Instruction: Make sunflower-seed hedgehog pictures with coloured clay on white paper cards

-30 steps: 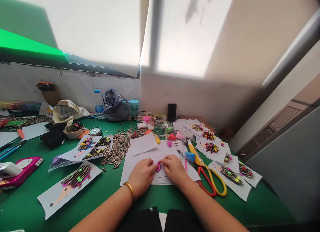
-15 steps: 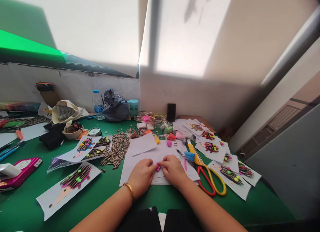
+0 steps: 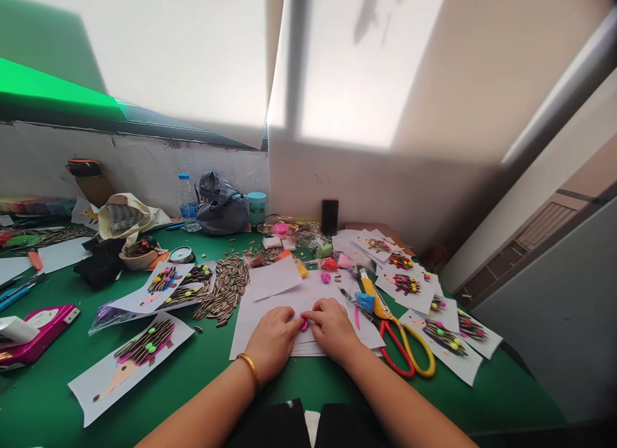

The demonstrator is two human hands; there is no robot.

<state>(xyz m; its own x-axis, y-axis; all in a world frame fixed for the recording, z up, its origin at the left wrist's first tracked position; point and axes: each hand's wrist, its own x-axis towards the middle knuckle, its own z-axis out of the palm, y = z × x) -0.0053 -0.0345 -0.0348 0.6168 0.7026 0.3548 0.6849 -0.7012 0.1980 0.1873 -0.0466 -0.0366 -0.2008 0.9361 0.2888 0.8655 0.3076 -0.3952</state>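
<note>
My left hand (image 3: 274,339), with a gold bangle at the wrist, rests on white paper sheets (image 3: 245,326), its fingers closed against a small pink clay piece (image 3: 304,325). From the other side my right hand (image 3: 332,326) touches the same piece with its index finger, the other fingers curled in. Both index fingertips meet over the clay, which they partly hide. A thin pink strip (image 3: 357,318) lies on the paper right of my right hand, and a pink ball (image 3: 325,277) sits beyond it. A smaller white sheet (image 3: 274,279) lies above my left hand.
Red-and-yellow scissors (image 3: 398,329) and a blue clay packet (image 3: 365,301) are at the right. Sunflower seeds (image 3: 226,287) are heaped at the left. Hedgehog pictures (image 3: 135,364) lie on both sides. A bottle (image 3: 187,204), bag (image 3: 220,207) and phone (image 3: 330,217) stand behind.
</note>
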